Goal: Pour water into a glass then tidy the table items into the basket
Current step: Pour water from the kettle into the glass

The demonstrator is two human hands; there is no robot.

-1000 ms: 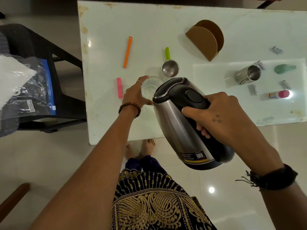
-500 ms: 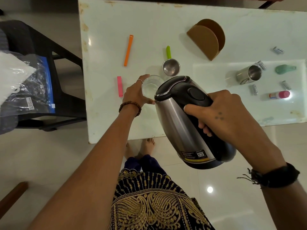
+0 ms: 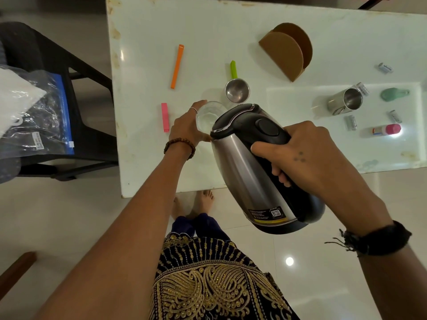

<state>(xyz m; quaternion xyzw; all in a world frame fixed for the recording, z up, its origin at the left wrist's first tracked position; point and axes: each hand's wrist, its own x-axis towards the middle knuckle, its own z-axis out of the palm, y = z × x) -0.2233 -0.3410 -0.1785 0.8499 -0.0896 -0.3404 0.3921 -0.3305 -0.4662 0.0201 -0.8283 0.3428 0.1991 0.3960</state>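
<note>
A clear glass [image 3: 209,115] stands on the white table [image 3: 147,31], and my left hand [image 3: 186,128] grips its left side. My right hand [image 3: 300,155] holds the black handle of a steel electric kettle [image 3: 249,172], tilted with its spout over the glass rim. Water shows in the glass. Scattered on the table are an orange clip [image 3: 177,66], a pink clip [image 3: 165,117], a steel measuring cup with a green handle [image 3: 237,90], a steel mug [image 3: 345,101], a green object [image 3: 394,94], a pink-capped bottle [image 3: 385,130] and several small batteries [image 3: 351,122]. No basket is in view.
A brown semicircular holder [image 3: 286,55] stands at the back of the table. A black chair [image 3: 76,125] with a plastic bag [image 3: 32,112] on it sits left of the table. My feet [image 3: 201,202] are at the table's near edge.
The kettle and my right hand have shifted slightly up and right, staying tilted over the glass. My left hand keeps its hold on the glass.
</note>
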